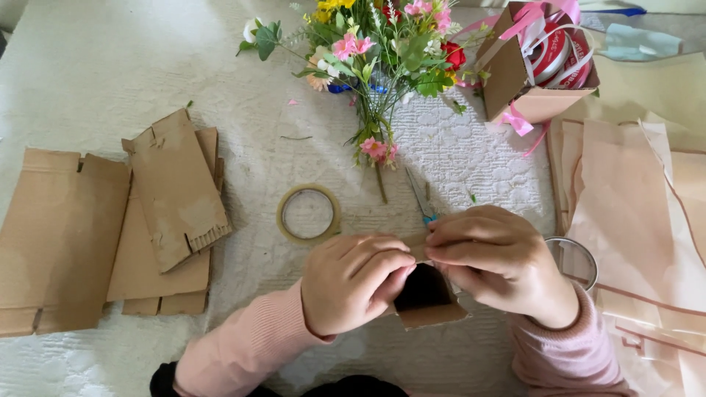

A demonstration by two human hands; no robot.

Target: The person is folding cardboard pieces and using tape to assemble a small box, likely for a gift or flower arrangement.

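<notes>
White quilted cloth [471, 158]; both hands [434, 268] hide most of cardboard piece [429, 303].

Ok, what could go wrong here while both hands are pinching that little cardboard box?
The left hand and right hand pinch the top edge of the small cardboard box; squeezing hard could crease or tear it. The scissors lie just beyond the fingers, so a forward reach might catch the blades. The tape roll could get knocked aside.

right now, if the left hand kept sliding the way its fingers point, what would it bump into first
The left hand points right, across the small cardboard box that both hands hold. Almost at once its fingertips would meet the right hand, whose fingers pinch the box's top edge directly opposite. They look nearly touching, though depth is unclear.
</notes>
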